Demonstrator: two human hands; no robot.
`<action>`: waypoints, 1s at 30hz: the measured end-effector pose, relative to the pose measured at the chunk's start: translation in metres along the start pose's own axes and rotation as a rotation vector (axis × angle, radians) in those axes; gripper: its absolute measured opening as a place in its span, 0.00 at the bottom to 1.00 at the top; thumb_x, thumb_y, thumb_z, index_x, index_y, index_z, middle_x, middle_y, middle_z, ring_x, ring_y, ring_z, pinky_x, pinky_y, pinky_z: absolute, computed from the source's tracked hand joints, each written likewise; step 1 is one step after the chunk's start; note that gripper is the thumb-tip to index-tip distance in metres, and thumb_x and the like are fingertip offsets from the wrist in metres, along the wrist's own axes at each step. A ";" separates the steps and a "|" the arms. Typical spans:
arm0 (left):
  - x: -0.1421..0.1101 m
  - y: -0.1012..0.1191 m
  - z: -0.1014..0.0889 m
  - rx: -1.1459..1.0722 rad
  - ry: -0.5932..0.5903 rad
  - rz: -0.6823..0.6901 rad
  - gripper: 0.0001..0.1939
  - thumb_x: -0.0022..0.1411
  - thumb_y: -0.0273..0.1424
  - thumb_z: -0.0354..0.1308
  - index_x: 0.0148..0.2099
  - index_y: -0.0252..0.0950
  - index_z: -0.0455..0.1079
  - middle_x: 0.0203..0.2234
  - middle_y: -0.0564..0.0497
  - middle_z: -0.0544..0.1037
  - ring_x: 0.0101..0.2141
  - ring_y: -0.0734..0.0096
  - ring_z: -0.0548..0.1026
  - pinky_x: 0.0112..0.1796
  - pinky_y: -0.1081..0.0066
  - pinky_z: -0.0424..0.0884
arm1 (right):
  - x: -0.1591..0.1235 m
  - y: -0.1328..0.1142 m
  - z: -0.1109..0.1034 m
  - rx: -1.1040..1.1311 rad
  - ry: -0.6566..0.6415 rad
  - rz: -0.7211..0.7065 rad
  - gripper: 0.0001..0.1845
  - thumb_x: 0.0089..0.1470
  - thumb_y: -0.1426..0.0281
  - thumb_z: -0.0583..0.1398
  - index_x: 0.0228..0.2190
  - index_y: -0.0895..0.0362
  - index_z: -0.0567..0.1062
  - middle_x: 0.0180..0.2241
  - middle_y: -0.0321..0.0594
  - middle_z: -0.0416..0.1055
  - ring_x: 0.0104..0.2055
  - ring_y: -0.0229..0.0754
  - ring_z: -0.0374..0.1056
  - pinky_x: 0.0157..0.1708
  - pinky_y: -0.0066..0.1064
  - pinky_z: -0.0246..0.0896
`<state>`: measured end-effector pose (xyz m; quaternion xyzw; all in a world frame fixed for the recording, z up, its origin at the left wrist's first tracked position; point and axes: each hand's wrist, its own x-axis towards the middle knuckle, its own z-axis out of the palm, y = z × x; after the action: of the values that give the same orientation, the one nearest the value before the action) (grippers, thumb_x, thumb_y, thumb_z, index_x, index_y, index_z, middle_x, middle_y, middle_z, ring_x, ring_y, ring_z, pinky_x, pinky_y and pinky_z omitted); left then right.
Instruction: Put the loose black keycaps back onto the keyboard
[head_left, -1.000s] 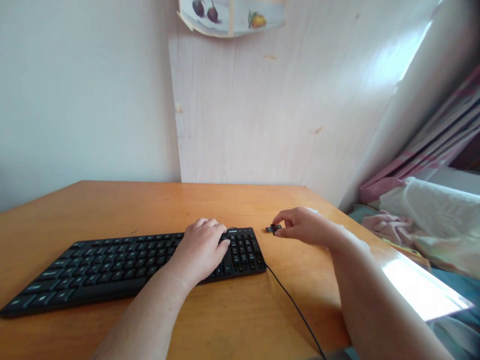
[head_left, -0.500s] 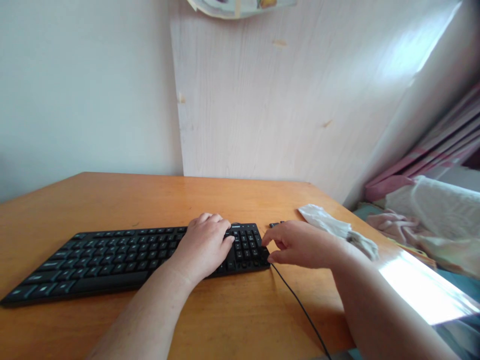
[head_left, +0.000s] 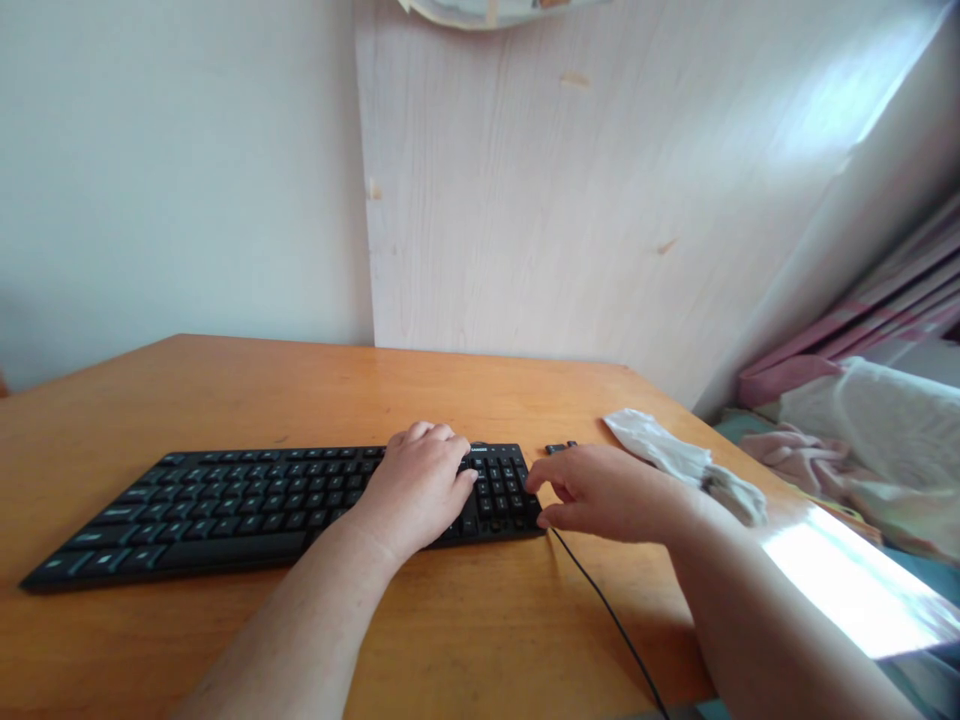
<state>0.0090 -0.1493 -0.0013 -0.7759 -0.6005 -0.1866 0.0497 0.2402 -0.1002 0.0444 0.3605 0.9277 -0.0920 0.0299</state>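
A black keyboard point(head_left: 247, 505) lies across the desk, its number pad at the right end. My left hand point(head_left: 420, 485) is laid over it just left of the number pad, fingers curled toward the far edge and thumb bent in, gripping it. At the pad's lower right corner, my right hand point(head_left: 592, 490) curls its thumb and index finger about a small black keycap point(head_left: 535, 509), mostly hidden by the fingers. Beyond that hand lie a few loose black keycaps point(head_left: 556, 448), partly covered by it. Some sockets in the pad's bottom row look bare.
A thin black cable point(head_left: 611, 610) runs from beside the keyboard toward the desk's point(head_left: 435, 640) near edge. To the right lie a white crumpled wrapper point(head_left: 652, 440) and a greyish cloth-like bundle point(head_left: 735, 494). Bedding point(head_left: 802, 455) is beyond the right edge; a wall stands behind.
My right hand has moved left and nearer, from the loose keycaps to the number pad's corner, with a keycap in its fingers. My left hand has stayed on the keyboard. The view has shifted slightly.
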 end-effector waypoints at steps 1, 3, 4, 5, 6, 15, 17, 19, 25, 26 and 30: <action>0.000 0.000 0.000 0.001 -0.001 0.001 0.11 0.64 0.37 0.53 0.44 0.39 0.73 0.39 0.46 0.75 0.45 0.57 0.69 0.48 0.60 0.64 | 0.000 0.000 0.000 -0.002 0.004 0.000 0.15 0.51 0.59 0.62 0.41 0.48 0.77 0.30 0.34 0.75 0.31 0.40 0.67 0.27 0.28 0.49; 0.000 0.000 -0.001 0.006 -0.005 0.003 0.11 0.64 0.36 0.53 0.44 0.39 0.73 0.39 0.46 0.75 0.45 0.57 0.69 0.48 0.60 0.64 | 0.000 -0.001 0.001 -0.005 0.008 -0.001 0.15 0.51 0.59 0.62 0.41 0.49 0.77 0.29 0.34 0.75 0.31 0.40 0.67 0.27 0.28 0.49; 0.000 0.000 -0.001 0.009 -0.006 0.002 0.11 0.64 0.36 0.53 0.44 0.39 0.73 0.39 0.46 0.75 0.45 0.57 0.69 0.47 0.60 0.64 | 0.000 -0.001 0.001 -0.006 0.009 -0.002 0.15 0.51 0.58 0.62 0.41 0.49 0.77 0.29 0.34 0.74 0.31 0.40 0.67 0.27 0.28 0.48; 0.000 0.000 -0.001 0.011 -0.007 0.002 0.11 0.64 0.36 0.53 0.44 0.39 0.73 0.39 0.46 0.75 0.45 0.57 0.69 0.47 0.60 0.64 | 0.000 -0.001 0.002 -0.009 0.011 -0.002 0.15 0.51 0.58 0.62 0.41 0.49 0.76 0.29 0.34 0.74 0.31 0.40 0.67 0.27 0.28 0.48; 0.000 0.000 0.000 0.012 -0.006 0.003 0.11 0.64 0.36 0.53 0.44 0.39 0.73 0.39 0.45 0.75 0.45 0.57 0.69 0.47 0.60 0.64 | 0.000 -0.001 0.002 -0.012 0.014 -0.002 0.15 0.51 0.58 0.62 0.41 0.49 0.76 0.29 0.34 0.74 0.31 0.40 0.67 0.27 0.28 0.48; 0.001 0.000 0.002 0.019 0.004 0.007 0.11 0.64 0.37 0.53 0.44 0.39 0.73 0.39 0.45 0.75 0.45 0.57 0.69 0.47 0.59 0.64 | -0.001 -0.002 0.001 -0.020 0.018 0.013 0.14 0.51 0.58 0.62 0.40 0.47 0.77 0.30 0.34 0.75 0.32 0.40 0.67 0.28 0.29 0.49; 0.000 0.000 0.002 0.020 0.000 0.005 0.11 0.64 0.37 0.54 0.44 0.39 0.73 0.39 0.45 0.75 0.45 0.57 0.69 0.47 0.59 0.65 | -0.001 -0.003 0.001 -0.022 0.012 0.019 0.14 0.51 0.58 0.62 0.40 0.47 0.77 0.30 0.34 0.75 0.32 0.40 0.68 0.28 0.29 0.49; 0.000 0.001 0.002 0.023 -0.008 0.003 0.11 0.64 0.37 0.54 0.43 0.39 0.73 0.39 0.45 0.75 0.45 0.57 0.69 0.47 0.60 0.65 | -0.001 -0.003 0.001 -0.028 0.009 0.024 0.14 0.51 0.58 0.62 0.40 0.47 0.78 0.30 0.34 0.75 0.32 0.40 0.68 0.27 0.29 0.49; -0.001 -0.001 0.004 0.020 0.009 0.016 0.11 0.64 0.37 0.53 0.44 0.39 0.73 0.39 0.45 0.75 0.45 0.58 0.69 0.47 0.60 0.65 | -0.001 -0.006 0.002 -0.056 0.028 0.047 0.14 0.50 0.59 0.62 0.39 0.49 0.78 0.30 0.35 0.76 0.33 0.41 0.68 0.27 0.29 0.49; -0.001 -0.001 0.004 0.020 0.010 0.018 0.11 0.64 0.37 0.53 0.44 0.39 0.73 0.39 0.45 0.75 0.45 0.57 0.69 0.47 0.59 0.65 | -0.001 -0.006 0.002 -0.061 0.027 0.047 0.14 0.50 0.59 0.62 0.39 0.49 0.78 0.30 0.36 0.76 0.33 0.42 0.69 0.27 0.29 0.49; -0.001 0.000 0.004 0.021 -0.003 0.013 0.11 0.64 0.37 0.53 0.44 0.39 0.73 0.39 0.45 0.75 0.45 0.57 0.69 0.47 0.59 0.65 | -0.002 -0.009 0.002 -0.085 0.029 0.050 0.12 0.51 0.61 0.62 0.39 0.49 0.78 0.32 0.36 0.77 0.33 0.42 0.69 0.28 0.29 0.50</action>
<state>0.0098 -0.1487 -0.0049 -0.7796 -0.5973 -0.1790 0.0582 0.2351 -0.1083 0.0436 0.3833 0.9218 -0.0464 0.0342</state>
